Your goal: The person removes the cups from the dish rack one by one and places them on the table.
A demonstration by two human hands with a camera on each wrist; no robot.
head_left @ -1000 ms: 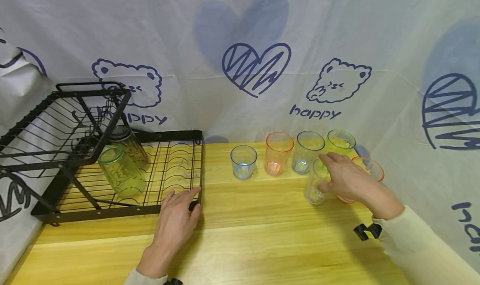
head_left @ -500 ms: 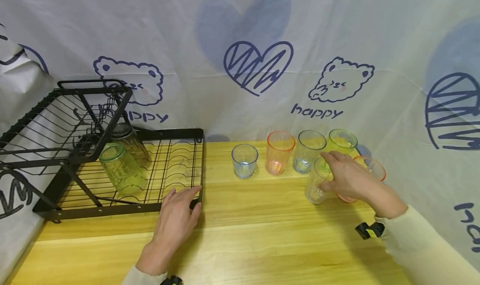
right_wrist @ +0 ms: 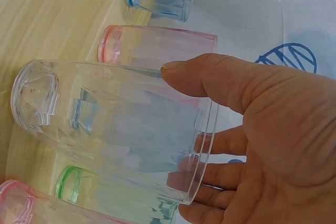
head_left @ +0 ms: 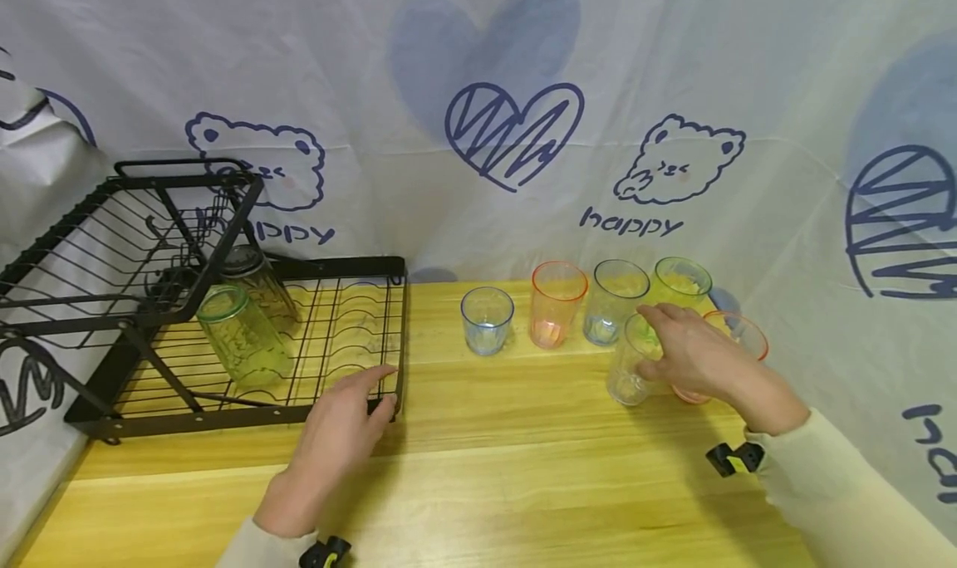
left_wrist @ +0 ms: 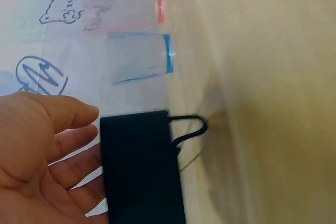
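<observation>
My right hand holds a tall clear drinking glass near its rim, thumb on the near side and fingers behind, partly seen through the wall. The glass stands upright on the table. My left hand is at the front right corner of a black dish rack, fingers loosely bent and thumb apart. In the left wrist view, the rack's dark side panel covers some fingertips of that hand.
Around the clear glass stand an orange-rimmed glass, a blue glass, a green glass and another orange-rimmed one, partly hidden. A short blue glass stands left. The rack holds a green glass and a dark glass.
My left hand has drawn slightly back and left at the rack's corner, its thumb and index finger spread a little wider. The right hand and clear glass stay in place.
</observation>
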